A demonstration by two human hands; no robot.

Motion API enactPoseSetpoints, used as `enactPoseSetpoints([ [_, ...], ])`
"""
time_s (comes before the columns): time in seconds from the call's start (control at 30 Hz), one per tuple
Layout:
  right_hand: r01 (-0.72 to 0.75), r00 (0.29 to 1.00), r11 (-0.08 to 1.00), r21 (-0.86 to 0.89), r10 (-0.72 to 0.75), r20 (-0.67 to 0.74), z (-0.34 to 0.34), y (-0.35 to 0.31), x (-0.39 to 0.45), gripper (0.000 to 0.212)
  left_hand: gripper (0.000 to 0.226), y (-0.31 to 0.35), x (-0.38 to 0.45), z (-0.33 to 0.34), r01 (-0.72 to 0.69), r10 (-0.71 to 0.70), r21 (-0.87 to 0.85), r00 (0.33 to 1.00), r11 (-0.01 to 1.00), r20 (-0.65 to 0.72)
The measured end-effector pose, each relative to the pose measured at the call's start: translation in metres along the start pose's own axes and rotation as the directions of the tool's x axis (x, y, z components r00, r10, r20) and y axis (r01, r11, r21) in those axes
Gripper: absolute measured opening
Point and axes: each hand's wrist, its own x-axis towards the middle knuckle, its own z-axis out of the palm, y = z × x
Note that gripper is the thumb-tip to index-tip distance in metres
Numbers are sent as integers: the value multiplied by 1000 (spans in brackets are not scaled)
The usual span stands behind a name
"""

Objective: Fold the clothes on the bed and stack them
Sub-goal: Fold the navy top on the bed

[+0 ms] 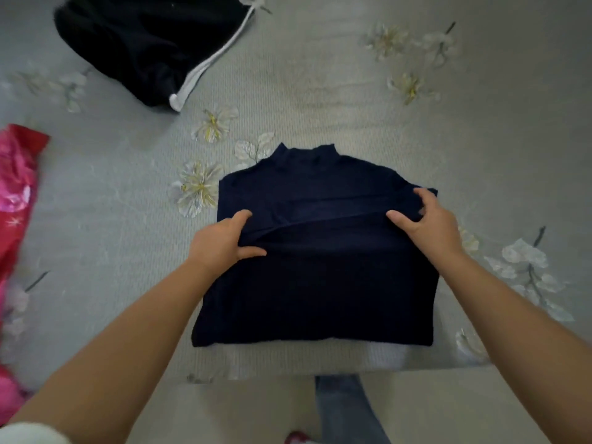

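Navy sweater (pixel 315 267): lies flat near front edge of bed (pixel 320 100), high collar pointing away, sleeves folded across chest.
Room: bare floral cover beyond collar & to both sides; black garment w/ white trim (pixel 144 46) far left, pink-red fabric (pixel 16 193) at left edge.
L hand (pixel 221 240): thumb & fingers pinch sleeve fold.
R hand (pixel 423 216): fingers curled, gripping sweater's right edge.

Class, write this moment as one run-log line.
left hand grips navy sweater fold | right hand grips same fold | black garment unfolded, far left
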Motion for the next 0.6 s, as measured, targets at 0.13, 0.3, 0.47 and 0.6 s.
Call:
enactPoseSetpoints([
  [0.13,7,998,997,-78,-12,-66,4,-16,77,72,69,0,95,-19,0,4,88,999,996,-50],
  [0.3,-26,999,984,-179,19,-40,23,-21,160,72,71,-4,187,-16,-6,-11,165,994,986,104],
  [0.47,-63,998,966,-253,60,-20,46,-26,223,74,73,-12,254,0,-30,-2,180,984,983,176],
  [0.6,19,1000,878,-478,-16,11,63,-25,234,62,66,-14,274,15,1,-25,288,996,958,81],
])
